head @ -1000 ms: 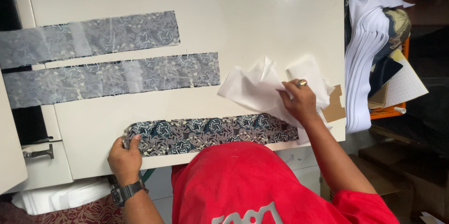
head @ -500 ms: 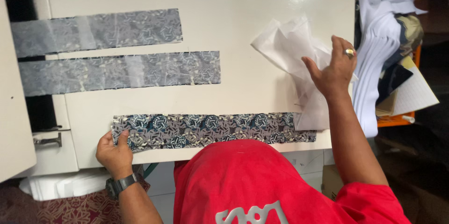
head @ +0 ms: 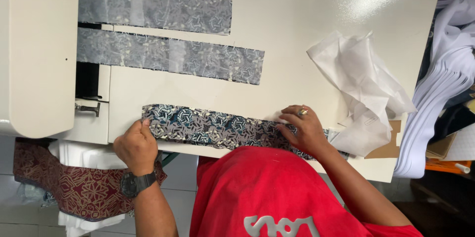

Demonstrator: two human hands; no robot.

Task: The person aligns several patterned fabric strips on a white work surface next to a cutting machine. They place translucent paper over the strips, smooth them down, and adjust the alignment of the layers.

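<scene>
— Item nearest the red shirt (head: 277,192)?
— Patterned fabric strip (head: 217,128), long axis left–right along the table (head: 297,34) edge. Left hand (head: 136,145) pinches its left end; right hand (head: 307,130) presses flat, fingers spread.
— Beyond?
— Two grey strips (head: 168,56); crumpled white interfacing (head: 361,83).

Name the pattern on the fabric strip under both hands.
Blue, grey and black geometric print on the fabric strip, seen from the head view.

So there's a glossy cream table (head: 297,14) filling most of the frame. Two pale, faded patterned strips (head: 170,34) lie across its upper left, a darker blue patterned strip (head: 217,127) runs along the lower edge, and crumpled white sheets (head: 363,86) sit at right.
</scene>
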